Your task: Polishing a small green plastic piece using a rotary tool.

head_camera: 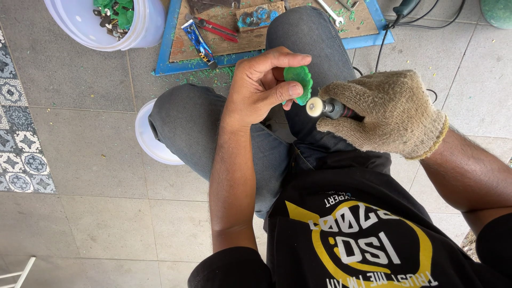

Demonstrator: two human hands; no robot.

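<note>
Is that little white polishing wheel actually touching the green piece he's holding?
Touching, as far as the head view shows: the white wheel meets the lower right edge of the green piece pinched in the left hand, with no gap visible.

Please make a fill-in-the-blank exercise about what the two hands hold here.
1. The left hand pinches a scalloped ____ piece.
2. The right hand wears a knitted ____.
3. The rotary tool in the right hand ends in a round ____ polishing tip.
4. The white bucket stands on the ____.

Missing words: green; glove; white; floor
</note>
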